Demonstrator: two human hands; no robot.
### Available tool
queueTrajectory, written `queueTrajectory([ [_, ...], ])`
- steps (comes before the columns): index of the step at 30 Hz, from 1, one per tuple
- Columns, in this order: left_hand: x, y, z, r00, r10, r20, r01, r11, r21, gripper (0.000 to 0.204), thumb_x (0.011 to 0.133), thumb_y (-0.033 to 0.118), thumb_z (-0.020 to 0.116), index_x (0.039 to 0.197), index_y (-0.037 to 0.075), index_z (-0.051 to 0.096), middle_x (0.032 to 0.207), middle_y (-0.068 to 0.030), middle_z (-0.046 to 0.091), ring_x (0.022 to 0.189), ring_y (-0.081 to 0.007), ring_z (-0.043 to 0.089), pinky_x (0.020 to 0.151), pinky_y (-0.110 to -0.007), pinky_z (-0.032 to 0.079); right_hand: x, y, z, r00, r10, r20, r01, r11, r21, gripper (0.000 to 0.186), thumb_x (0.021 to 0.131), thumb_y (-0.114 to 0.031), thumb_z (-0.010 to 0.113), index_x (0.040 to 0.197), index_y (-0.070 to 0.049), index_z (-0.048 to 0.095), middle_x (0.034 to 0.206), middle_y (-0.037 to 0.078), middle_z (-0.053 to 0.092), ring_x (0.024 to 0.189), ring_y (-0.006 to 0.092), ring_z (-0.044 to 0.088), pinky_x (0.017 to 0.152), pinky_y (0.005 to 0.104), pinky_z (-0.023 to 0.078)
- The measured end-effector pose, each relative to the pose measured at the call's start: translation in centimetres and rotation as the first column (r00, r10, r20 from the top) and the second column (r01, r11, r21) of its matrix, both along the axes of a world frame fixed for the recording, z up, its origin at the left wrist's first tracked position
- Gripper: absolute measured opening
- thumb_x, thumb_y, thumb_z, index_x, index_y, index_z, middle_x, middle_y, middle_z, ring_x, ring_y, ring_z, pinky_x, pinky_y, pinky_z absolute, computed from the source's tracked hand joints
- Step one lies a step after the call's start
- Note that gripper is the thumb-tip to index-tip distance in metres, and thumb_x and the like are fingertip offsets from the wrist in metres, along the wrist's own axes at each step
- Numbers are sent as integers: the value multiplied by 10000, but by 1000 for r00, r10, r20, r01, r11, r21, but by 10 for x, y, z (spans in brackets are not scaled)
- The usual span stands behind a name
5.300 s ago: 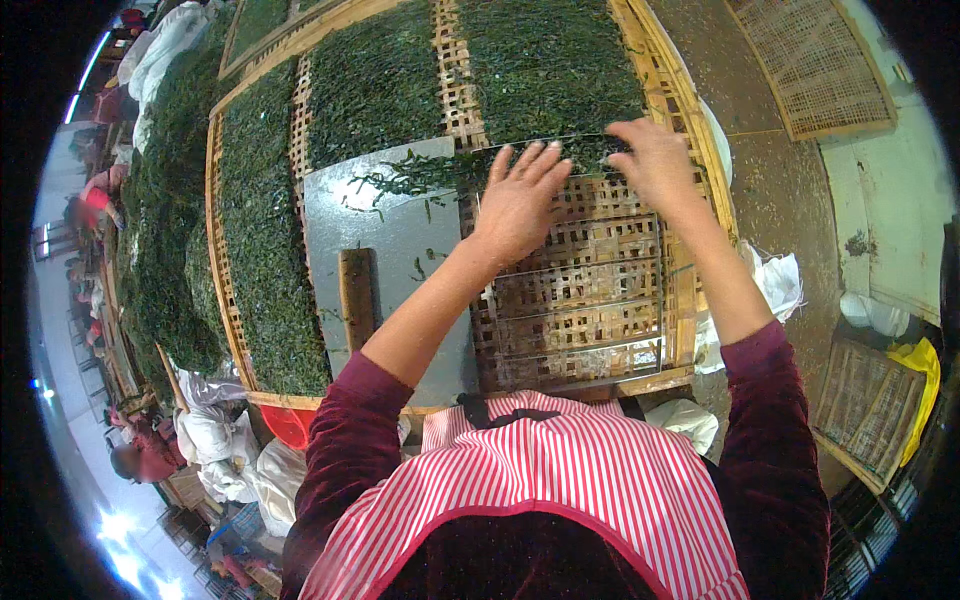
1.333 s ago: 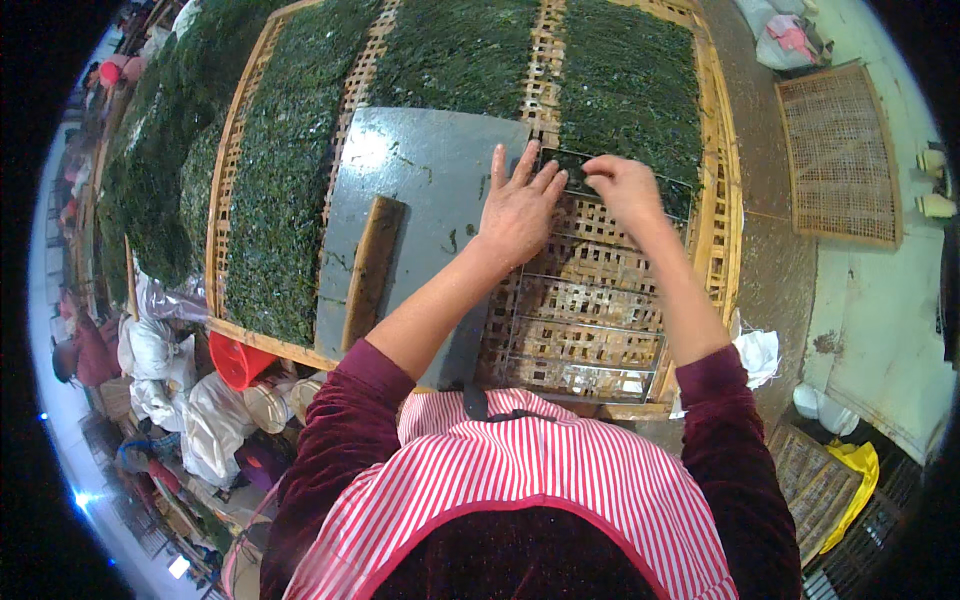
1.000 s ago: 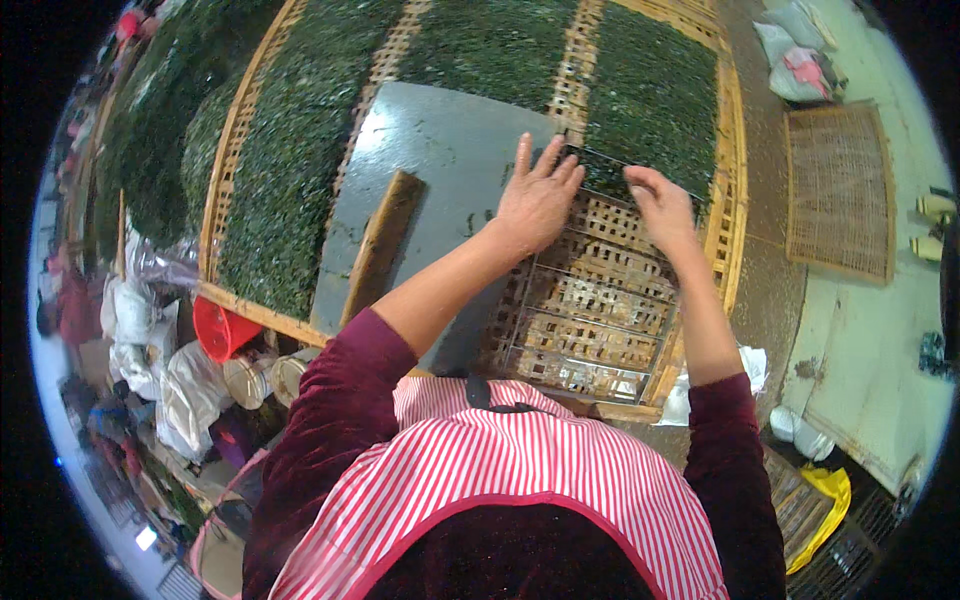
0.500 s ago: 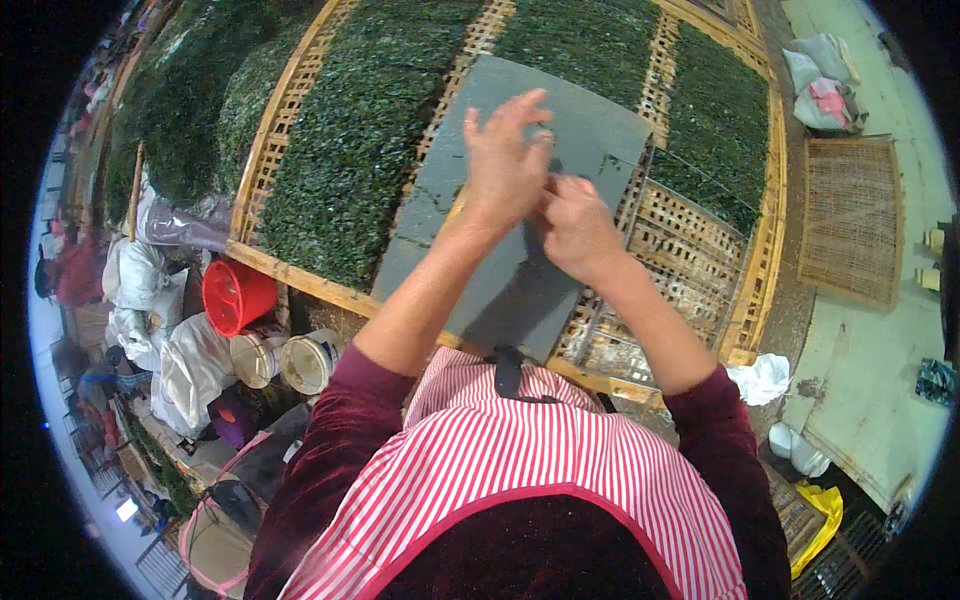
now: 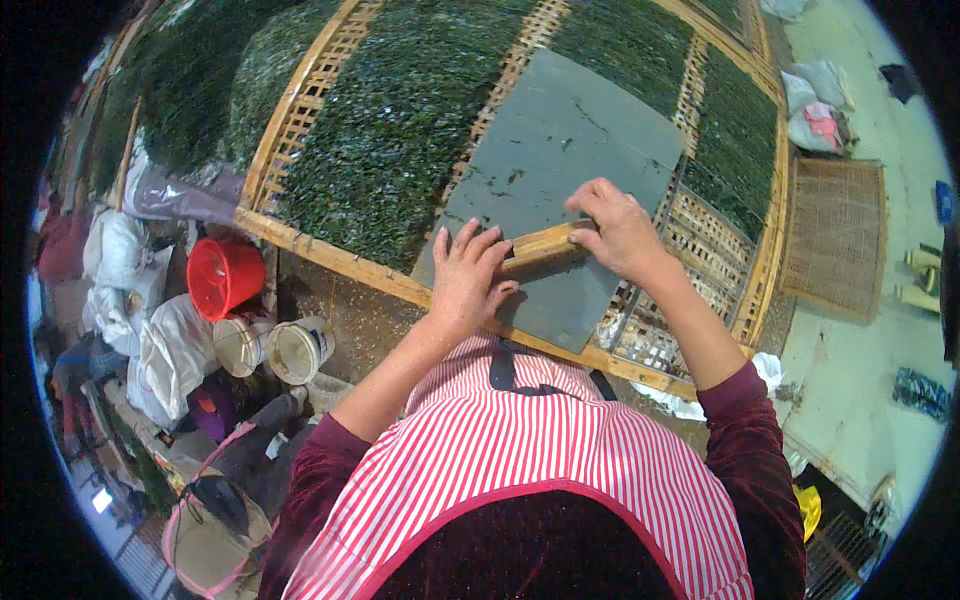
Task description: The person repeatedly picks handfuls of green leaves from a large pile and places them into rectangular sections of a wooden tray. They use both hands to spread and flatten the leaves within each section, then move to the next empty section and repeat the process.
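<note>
Head view: the wooden bar (image 5: pixel 543 248) lies between both hands (image 5: pixel 463 278) (image 5: pixel 622 236).

Both your forearms (image 5: pixel 705 325) reached forward and inward. Your left hand (image 5: pixel 463 282) showed its back, fingers (image 5: pixel 465 241) spread, thumb (image 5: pixel 500 291) angled inward; your right hand (image 5: pixel 622 235) had bent fingers, forefinger and thumb apart.
</note>
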State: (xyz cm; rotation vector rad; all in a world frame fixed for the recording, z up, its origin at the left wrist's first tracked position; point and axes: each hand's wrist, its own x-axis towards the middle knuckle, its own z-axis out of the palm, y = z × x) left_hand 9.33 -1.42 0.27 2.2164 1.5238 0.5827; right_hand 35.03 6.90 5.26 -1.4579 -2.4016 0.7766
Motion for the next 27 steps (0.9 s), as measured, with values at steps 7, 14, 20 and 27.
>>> queueTrajectory([
  [7, 12, 5, -3, 978, -200, 61, 184, 961, 207, 379, 803, 70, 632, 1173, 134, 682, 1178, -75, 692, 1200, -293, 618, 1158, -529, 294, 17, -23, -1, 999, 26, 47, -8, 937, -350, 399, 848, -277, 703, 1175, -55, 650, 1184, 154, 655, 1066, 330, 632, 909, 441, 495],
  [14, 89, 64, 26, 944, -326, 51, 292, 897, 333, 508, 805, 61, 694, 1297, 131, 590, 1356, -94, 593, 1308, -299, 522, 1160, -520, 286, 124, -29, 22, 924, -332, -189, 304, 939, -161, 194, 862, -176, 715, 1042, -102, 716, 994, 93, 639, 963, 265, 621, 900, 393, 511],
  [20, 164, 112, 29, 946, -263, -191, 286, 953, 102, 525, 833, 91, 703, 1332, 126, 545, 1416, -99, 532, 1390, -338, 417, 1169, -563, 227, 258, 3, 15, 771, -636, 14, 619, 755, 214, 194, 850, -154, 720, 1034, -95, 727, 960, 92, 642, 972, 306, 600, 903, 423, 495],
  [27, 249, 133, -1, 926, -311, -215, 344, 929, 138, 518, 863, 181, 671, 1356, 99, 534, 1474, -88, 478, 1427, -332, 356, 1166, -598, 211, 299, 26, -71, 862, -501, -79, 503, 825, 259, 245, 816, -118, 724, 1054, -65, 701, 994, 121, 621, 1005, 343, 571, 880, 451, 479],
])
